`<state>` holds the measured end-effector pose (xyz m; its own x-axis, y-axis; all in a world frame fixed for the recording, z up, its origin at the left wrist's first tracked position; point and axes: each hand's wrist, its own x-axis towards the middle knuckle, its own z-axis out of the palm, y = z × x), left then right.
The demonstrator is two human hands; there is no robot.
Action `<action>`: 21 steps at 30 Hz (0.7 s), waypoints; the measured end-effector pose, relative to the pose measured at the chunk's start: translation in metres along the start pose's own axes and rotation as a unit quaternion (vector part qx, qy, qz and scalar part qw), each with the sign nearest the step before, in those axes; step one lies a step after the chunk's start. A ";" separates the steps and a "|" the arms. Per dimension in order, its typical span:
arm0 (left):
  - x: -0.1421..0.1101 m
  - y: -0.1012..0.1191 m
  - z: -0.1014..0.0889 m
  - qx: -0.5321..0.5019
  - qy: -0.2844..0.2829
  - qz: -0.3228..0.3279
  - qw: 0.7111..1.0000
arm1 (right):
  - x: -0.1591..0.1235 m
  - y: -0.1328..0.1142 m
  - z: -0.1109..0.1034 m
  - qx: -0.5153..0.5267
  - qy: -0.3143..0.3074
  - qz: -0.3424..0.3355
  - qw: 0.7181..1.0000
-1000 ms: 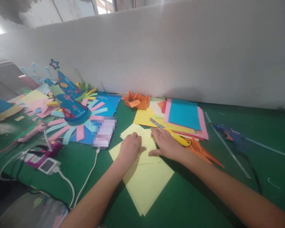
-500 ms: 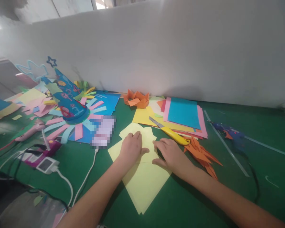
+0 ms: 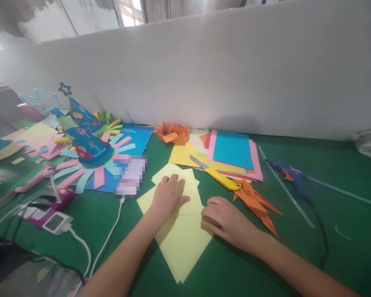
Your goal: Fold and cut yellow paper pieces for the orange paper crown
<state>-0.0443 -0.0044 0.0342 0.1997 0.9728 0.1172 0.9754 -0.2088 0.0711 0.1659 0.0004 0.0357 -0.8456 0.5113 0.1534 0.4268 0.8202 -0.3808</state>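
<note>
Pale yellow sheets [image 3: 185, 239]: overlapping on green table [image 3: 117, 255], in front of the person. Left hand [image 3: 168, 194]: on the upper sheets, palm down, grip open, thumb out sideways. Right hand [image 3: 224, 218]: fingers curled at the sheets' 3 o'clock edge; cannot tell whether it pinches paper.

Clock positions from sheets:
- 12: orange folded-paper ring [image 3: 173, 134].
- 1: stacked coloured paper [image 3: 233, 147]; yellow cutter [image 3: 221, 177], blade showing, its handle end beside orange folded pieces [image 3: 258, 204].
- 10: blue cone hat [image 3: 91, 146]; phone [image 3: 131, 176], pixelated.

Craft workspace: paper sheets [image 3: 231, 147], yellow cutter [image 3: 221, 177], 2 glue guns [image 3: 292, 175] on tbl [image 3: 244, 272].
</note>
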 end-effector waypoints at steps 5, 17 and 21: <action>0.001 -0.007 0.008 -0.097 0.029 0.055 0.993 | 0.016 0.008 -0.011 0.036 0.055 0.041 0.997; -0.002 -0.005 0.004 -0.138 0.025 0.099 0.985 | 0.075 0.034 0.000 -0.134 0.083 0.092 0.983; -0.007 0.002 -0.003 -0.189 0.010 0.182 0.965 | 0.069 0.047 -0.007 -0.180 0.119 0.126 0.968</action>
<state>-0.0440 -0.0117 0.0367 0.5175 0.8266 0.2213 0.7365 -0.5619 0.3765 0.1301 0.0761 0.0346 -0.6203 0.7166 0.3188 0.7306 0.6758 -0.0974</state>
